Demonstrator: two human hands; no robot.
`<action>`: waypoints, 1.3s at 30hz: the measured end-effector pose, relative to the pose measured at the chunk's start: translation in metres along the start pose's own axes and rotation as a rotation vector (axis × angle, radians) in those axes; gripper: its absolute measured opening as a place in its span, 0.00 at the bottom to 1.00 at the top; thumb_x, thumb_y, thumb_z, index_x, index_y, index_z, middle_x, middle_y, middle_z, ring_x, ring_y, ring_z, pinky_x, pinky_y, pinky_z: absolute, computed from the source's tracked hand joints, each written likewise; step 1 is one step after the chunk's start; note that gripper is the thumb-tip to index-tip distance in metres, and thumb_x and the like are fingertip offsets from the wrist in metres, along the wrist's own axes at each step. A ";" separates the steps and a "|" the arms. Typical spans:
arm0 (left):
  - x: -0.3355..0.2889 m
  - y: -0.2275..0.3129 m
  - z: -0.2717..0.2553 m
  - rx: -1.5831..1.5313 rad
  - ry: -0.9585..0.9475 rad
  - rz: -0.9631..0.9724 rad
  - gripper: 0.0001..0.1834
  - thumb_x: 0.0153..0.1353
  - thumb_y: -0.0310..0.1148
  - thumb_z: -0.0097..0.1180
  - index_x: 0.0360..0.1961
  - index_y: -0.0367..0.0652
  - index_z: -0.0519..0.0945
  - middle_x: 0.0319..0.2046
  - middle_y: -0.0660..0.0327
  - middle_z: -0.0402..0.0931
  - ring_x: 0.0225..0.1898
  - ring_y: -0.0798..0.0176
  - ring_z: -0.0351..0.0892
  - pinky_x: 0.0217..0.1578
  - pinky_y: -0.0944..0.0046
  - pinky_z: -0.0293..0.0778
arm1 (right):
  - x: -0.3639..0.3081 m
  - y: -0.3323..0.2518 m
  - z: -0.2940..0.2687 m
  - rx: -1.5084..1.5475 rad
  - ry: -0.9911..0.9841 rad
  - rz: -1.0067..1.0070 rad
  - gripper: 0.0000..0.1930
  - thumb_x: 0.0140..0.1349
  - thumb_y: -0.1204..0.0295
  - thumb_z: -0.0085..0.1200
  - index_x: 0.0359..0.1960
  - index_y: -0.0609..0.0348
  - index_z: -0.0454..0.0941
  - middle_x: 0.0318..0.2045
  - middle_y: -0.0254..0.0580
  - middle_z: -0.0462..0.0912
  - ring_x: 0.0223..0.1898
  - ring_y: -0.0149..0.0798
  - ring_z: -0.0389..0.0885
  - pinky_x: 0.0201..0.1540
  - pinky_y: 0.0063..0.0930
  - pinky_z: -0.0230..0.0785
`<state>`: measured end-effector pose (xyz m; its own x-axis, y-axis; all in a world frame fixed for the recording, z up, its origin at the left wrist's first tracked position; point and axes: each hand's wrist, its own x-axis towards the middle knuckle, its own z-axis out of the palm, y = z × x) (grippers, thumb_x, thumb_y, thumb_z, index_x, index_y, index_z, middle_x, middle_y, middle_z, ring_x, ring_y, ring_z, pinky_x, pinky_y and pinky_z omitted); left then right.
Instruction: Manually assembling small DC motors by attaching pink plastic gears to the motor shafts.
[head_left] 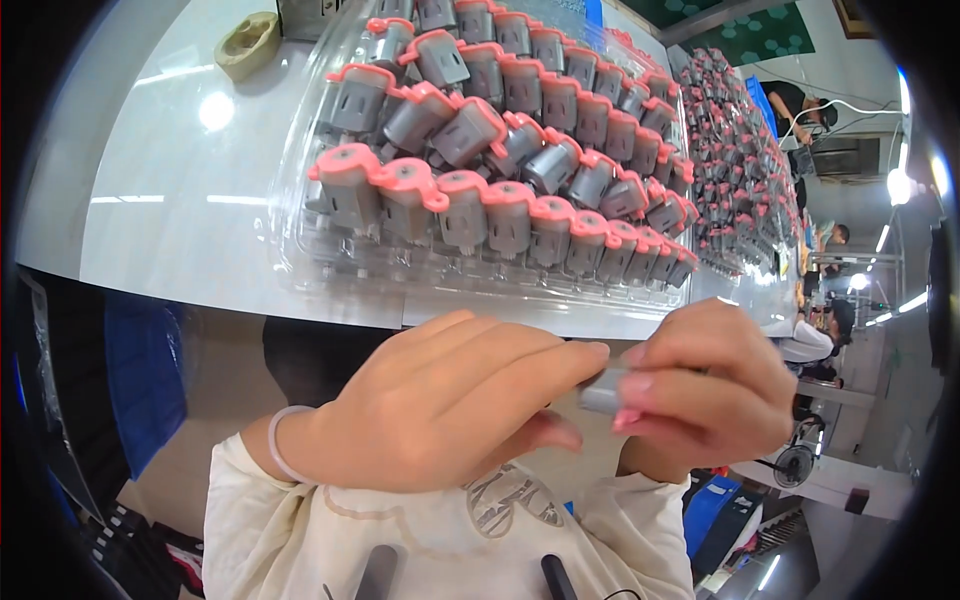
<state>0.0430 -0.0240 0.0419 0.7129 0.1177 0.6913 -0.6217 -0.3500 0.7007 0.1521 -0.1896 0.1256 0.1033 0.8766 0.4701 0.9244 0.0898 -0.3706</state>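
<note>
My right hand (720, 385) is closed on a small grey motor (600, 400) with a pink cap, held just off the table's front edge in front of my body. My left hand (430, 400) reaches toward it from the left, fingers stretched out and thumb apart. Its fingertips come close to the motor; whether they touch it I cannot tell. Beyond my hands lies a clear plastic tray (292, 235), filled with rows of similar grey motors (508, 222) wearing pink caps. Some stand upright, others lean. My right fingers hide part of the held motor.
On the white table (170, 215), a tan hollowed block (247, 46) sits at the far left. More pink-capped motors (735, 170) fill an area at the right. A blue bin (145, 375) is at lower left, a fan (795, 465) at lower right. People (795, 105) work farther off.
</note>
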 end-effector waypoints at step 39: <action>0.065 -0.050 -0.106 0.424 0.034 -0.621 0.20 0.64 0.44 0.49 0.29 0.34 0.76 0.19 0.68 0.66 0.22 0.75 0.58 0.24 0.73 0.56 | -0.052 0.089 -0.019 0.553 0.235 1.116 0.15 0.67 0.60 0.46 0.29 0.59 0.75 0.22 0.23 0.72 0.22 0.15 0.65 0.25 0.12 0.57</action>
<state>0.0860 0.0996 0.0705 0.8768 0.4368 0.2009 0.0750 -0.5370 0.8403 0.2356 -0.2361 0.0833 0.8400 0.5030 -0.2034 0.0224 -0.4067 -0.9133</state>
